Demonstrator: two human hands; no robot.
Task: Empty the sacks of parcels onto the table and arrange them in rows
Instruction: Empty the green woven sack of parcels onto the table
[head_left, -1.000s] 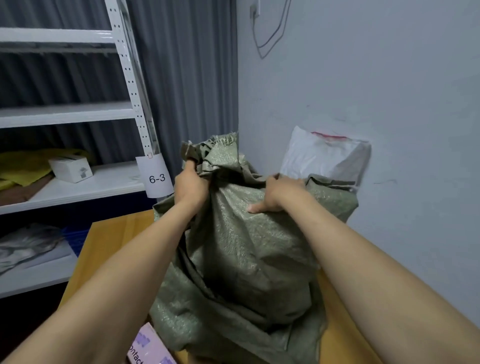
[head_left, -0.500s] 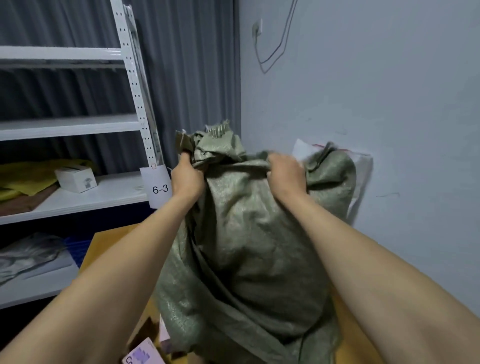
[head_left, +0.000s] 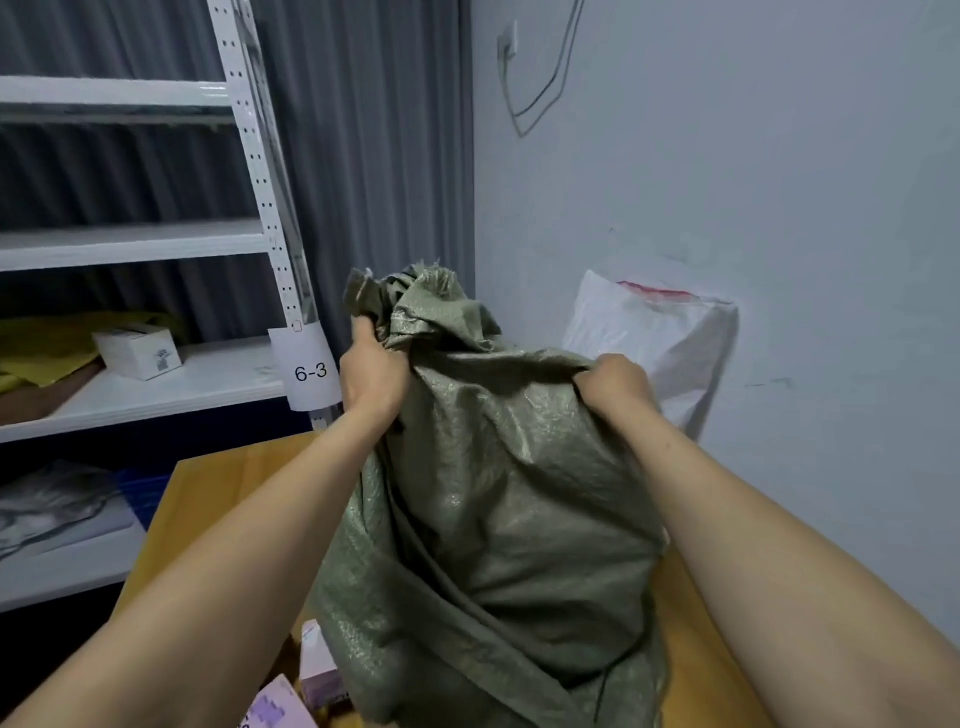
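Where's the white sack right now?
The white sack is right of centre in the head view, by the grey wall, behind the green sack and just beyond the right hand.

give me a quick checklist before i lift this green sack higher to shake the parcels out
1. left hand grip on green sack: ok, fingers curled round the bunched top.
2. right hand grip: ok, pinching the other top fold.
3. sack mouth pointing down over the table: cannot tell, below the frame.
4. parcels coming out: ok, pink parcels lie at its lower left.
5. sack emptied: cannot tell.
6. white sack out of the way: ok, behind, against the wall.
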